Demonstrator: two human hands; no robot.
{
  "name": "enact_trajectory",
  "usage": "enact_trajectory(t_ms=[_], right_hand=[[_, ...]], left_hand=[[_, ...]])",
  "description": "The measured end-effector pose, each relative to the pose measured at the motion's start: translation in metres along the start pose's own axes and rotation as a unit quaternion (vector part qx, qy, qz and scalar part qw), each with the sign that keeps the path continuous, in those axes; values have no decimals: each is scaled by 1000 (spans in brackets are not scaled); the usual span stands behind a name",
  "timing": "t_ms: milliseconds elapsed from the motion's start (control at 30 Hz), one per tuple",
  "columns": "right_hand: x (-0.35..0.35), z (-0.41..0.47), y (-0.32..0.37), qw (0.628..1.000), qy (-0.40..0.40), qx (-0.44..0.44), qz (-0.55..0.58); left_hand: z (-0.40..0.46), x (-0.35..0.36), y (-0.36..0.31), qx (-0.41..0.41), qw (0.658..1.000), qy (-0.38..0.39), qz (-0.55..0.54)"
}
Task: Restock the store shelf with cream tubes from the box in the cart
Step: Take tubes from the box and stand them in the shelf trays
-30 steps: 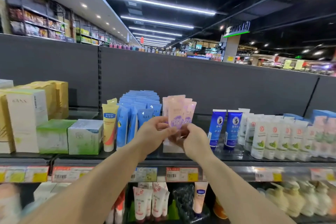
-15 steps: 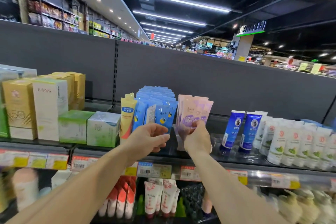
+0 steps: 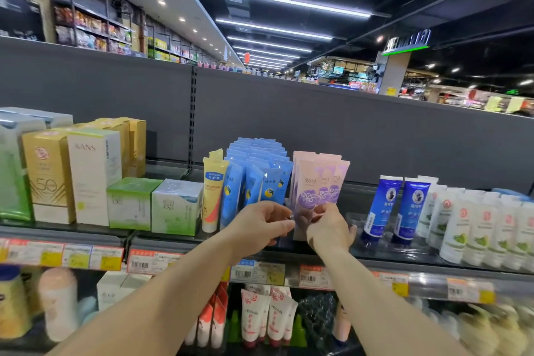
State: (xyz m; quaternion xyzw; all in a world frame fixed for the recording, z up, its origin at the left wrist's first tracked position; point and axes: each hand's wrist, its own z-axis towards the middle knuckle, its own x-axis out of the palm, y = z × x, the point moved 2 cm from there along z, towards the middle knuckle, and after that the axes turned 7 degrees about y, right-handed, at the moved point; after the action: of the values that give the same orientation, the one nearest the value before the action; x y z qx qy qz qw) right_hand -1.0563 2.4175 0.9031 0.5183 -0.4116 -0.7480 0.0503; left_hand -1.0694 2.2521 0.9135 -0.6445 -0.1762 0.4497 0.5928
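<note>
Your left hand (image 3: 261, 224), loose and empty a half-second before, came back in at nine o'clock of your right hand (image 3: 329, 228); both seemed to pinch the lower ends of the pink-and-lilac plastic cream tubes (image 3: 316, 185). Those stood on the grey metal shelf (image 3: 289, 243), nearly seated, blue tubes (image 3: 257, 179) just leftward.

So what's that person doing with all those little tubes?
A person is filling up a store shelf. Both hands are at the pink cream tubes, which stand between the light blue tubes and the dark blue tubes. The left hand and right hand pinch the bottom of the front pink tube, setting it upright in its row. The box and cart aren't in view.
</note>
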Motion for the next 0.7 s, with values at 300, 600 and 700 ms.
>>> enact_trajectory(t_ms=[300, 600, 700], right_hand=[[-10, -10, -5, 988, -74, -112, 82], [15, -44, 22, 952, -25, -280, 125], [38, -79, 36, 946, 18, -297, 128]], left_hand=[[-4, 8, -13, -7, 1000, -6, 13], [-61, -11, 2, -10, 979, -191, 76], [-95, -35, 22, -31, 961, -259, 91]])
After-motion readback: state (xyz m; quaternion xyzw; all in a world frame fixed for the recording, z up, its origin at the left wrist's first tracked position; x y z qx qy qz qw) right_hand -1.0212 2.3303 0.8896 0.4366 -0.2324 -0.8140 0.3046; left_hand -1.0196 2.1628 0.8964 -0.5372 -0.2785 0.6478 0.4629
